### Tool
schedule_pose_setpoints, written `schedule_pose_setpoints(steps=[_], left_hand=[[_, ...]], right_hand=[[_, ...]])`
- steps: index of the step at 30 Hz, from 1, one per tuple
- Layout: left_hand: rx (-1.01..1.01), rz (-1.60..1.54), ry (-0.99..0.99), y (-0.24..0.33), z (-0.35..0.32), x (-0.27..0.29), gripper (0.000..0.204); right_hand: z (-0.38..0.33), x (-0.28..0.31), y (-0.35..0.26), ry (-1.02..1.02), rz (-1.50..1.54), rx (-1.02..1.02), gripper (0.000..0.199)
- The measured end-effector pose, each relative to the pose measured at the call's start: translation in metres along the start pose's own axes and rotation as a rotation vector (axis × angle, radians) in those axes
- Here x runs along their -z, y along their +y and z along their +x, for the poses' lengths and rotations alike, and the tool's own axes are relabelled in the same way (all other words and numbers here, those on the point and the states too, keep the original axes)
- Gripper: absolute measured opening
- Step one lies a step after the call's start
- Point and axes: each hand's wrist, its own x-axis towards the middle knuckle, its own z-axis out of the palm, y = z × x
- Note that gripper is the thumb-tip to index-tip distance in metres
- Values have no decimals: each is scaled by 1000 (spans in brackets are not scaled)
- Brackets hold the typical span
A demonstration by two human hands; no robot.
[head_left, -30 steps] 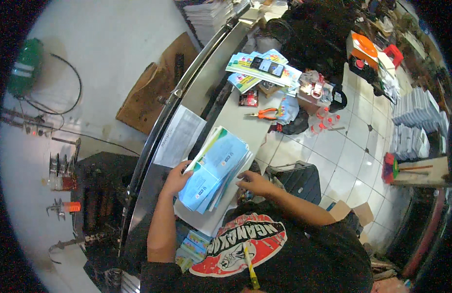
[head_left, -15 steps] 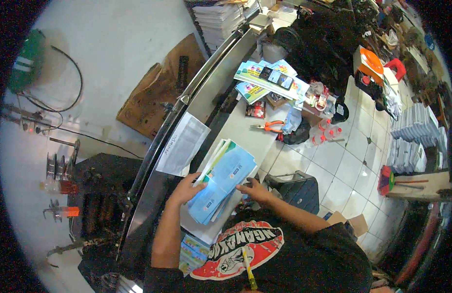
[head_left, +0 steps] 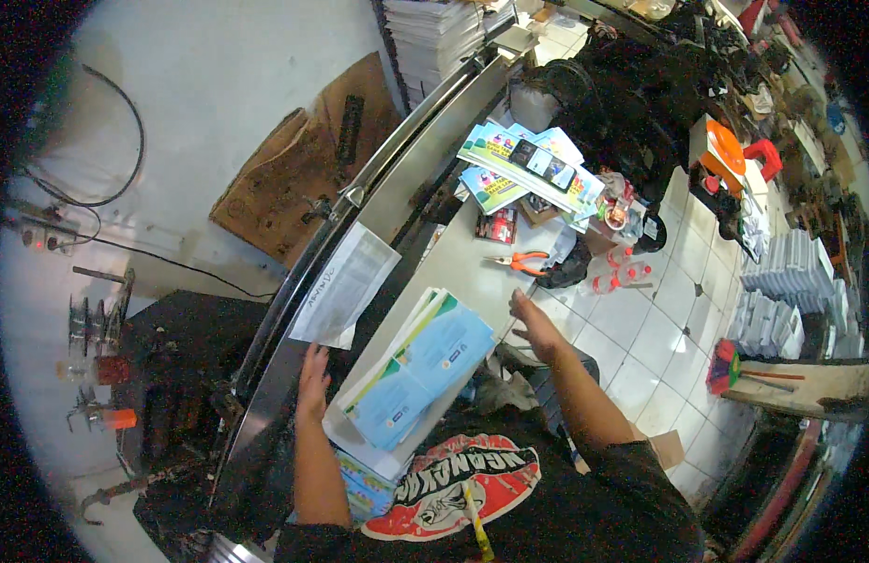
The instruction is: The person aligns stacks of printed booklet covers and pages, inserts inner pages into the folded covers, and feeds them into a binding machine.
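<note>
1. Our left hand point(head_left: 312, 383), empty, fingers extended, is left of the stack of blue printed sheets point(head_left: 423, 368).
2. Our right hand point(head_left: 539, 328), empty, fingers spread, is right of it.
3. We see the stack on the bench point(head_left: 450, 261), nearer than the orange-handled pliers point(head_left: 524, 263).

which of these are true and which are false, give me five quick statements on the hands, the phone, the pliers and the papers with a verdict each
1. The left hand and right hand are both apart from the blue-topped paper stack. True.
2. The phone lies on colourful printed sheets. True.
3. The right hand is on the left side of the blue-topped paper stack. False: it is on the right side.
4. The orange-handled pliers lie on the pale bench. True.
5. The left hand is holding the phone. False: the phone is away from both hands.
</note>
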Motion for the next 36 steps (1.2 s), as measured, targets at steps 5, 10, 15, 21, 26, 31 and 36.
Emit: schedule_pose_setpoints(steps=[5, 10, 15, 21, 26, 31, 36], left_hand=[[-78, 345, 22, -118, -47, 41, 59], [165, -480, 60, -126, -78, -20, 64], [219, -740, -47, -154, -69, -37, 67], [93, -781, 42, -151, -70, -54, 72], [2, -822, 127, -138, -76, -61, 81], [2, -897, 144, -155, -86, -68, 83], [25, -1116, 321, -194, -130, -77, 80]], right_hand=[[43, -12, -27, -228, -659, 181, 107], [66, -46, -37, -470, -870, -9, 122], [97, -34, 2, -724, -489, -238, 86], [114, -16, 14, -641, -397, -454, 79], [108, -20, 12, -556, -440, -409, 74], [141, 5, 24, -364, -665, -415, 73], [127, -120, 10, -508, -878, -398, 70]])
